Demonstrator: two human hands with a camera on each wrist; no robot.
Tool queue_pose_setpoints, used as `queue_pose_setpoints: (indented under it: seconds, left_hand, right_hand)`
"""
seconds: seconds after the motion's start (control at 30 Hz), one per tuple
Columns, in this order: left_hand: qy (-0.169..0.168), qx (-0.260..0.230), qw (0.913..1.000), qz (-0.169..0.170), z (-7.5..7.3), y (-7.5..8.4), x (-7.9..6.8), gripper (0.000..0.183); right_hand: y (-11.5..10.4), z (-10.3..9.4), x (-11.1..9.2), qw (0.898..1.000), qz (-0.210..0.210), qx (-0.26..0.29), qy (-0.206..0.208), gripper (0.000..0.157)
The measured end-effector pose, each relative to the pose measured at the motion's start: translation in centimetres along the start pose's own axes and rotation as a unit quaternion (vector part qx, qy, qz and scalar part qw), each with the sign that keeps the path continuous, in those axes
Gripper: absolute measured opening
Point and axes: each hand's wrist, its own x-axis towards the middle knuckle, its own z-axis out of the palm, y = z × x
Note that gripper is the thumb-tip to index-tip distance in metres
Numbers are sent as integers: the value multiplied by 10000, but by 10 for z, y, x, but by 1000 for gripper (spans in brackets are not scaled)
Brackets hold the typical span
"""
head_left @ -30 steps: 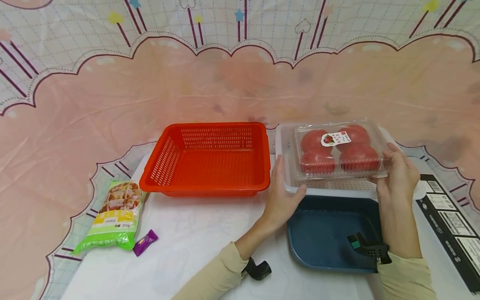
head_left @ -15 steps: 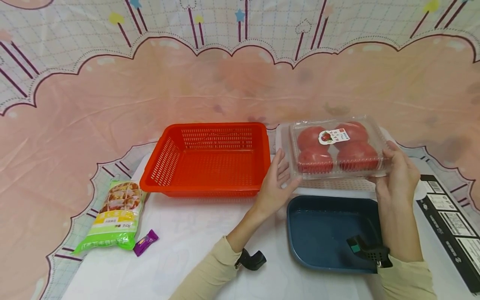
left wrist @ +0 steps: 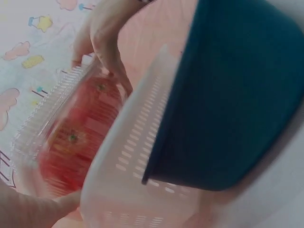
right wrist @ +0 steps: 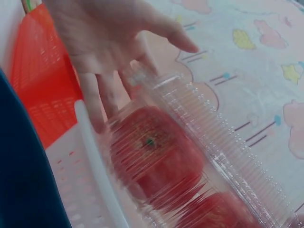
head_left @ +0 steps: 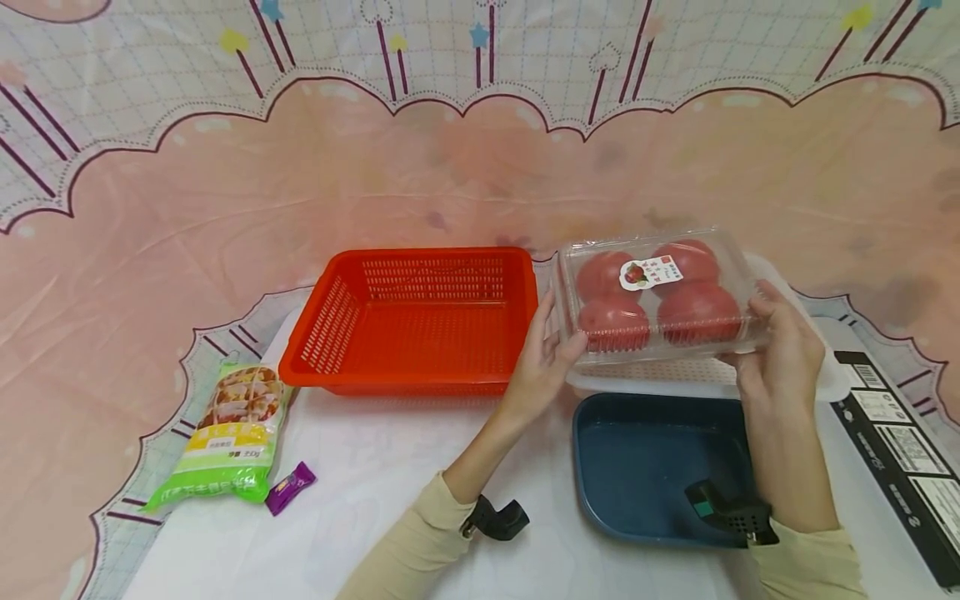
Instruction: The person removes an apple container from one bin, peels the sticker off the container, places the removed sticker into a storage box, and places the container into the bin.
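A clear plastic box (head_left: 651,273) of several red tomatoes (head_left: 697,312), with a white label on its lid, is held tilted above the white perforated basket (head_left: 836,387). My right hand (head_left: 783,354) grips its right end, thumb on top and fingers beneath. At the left end is my left hand (head_left: 536,371), its thumb by the front corner. In the right wrist view, the left hand (right wrist: 107,42) has straight fingers reaching under the box's end and its thumb spread away from the lid. The box's underside is mostly hidden in the head view.
To the left stands a red slotted basket (head_left: 420,333). A dark blue basin (head_left: 663,467) sits in front of the white basket. Further left lie a green and yellow food bag (head_left: 232,433) and a purple wrapped sweet (head_left: 291,487). A black-and-white labelled strip (head_left: 900,467) lies at right.
The tomato box has risen and shifted left with my right hand. My left hand has moved slightly left and up, from the white basket's side to the box's left end.
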Motion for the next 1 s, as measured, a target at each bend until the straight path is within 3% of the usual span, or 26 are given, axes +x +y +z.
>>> queue_pose_setpoints:
  seconds: [0.17,0.4,0.57,0.77,1.0]
  left_hand:
    - [171,295,9993,174,1,7,0,78]
    - [520,484,9972,237,-1,13,-2,67]
    - [831,683,9922,627,-8,22,-1,63]
    - [971,490,9903,868,-16,35,-3,62]
    - [1050,384,9907,775,-23,47,-9,60]
  right_hand:
    - [0,4,-4,9992,78,86,-381,44]
    - [4,12,-16,9955,-199,-60,-930,44]
    - [5,18,-24,9914,-321,79,-1268,40]
    - [11,24,-33,9818,-476,-74,-1838,35]
    - [18,25,-40,9717,-475,-342,-2287,35]
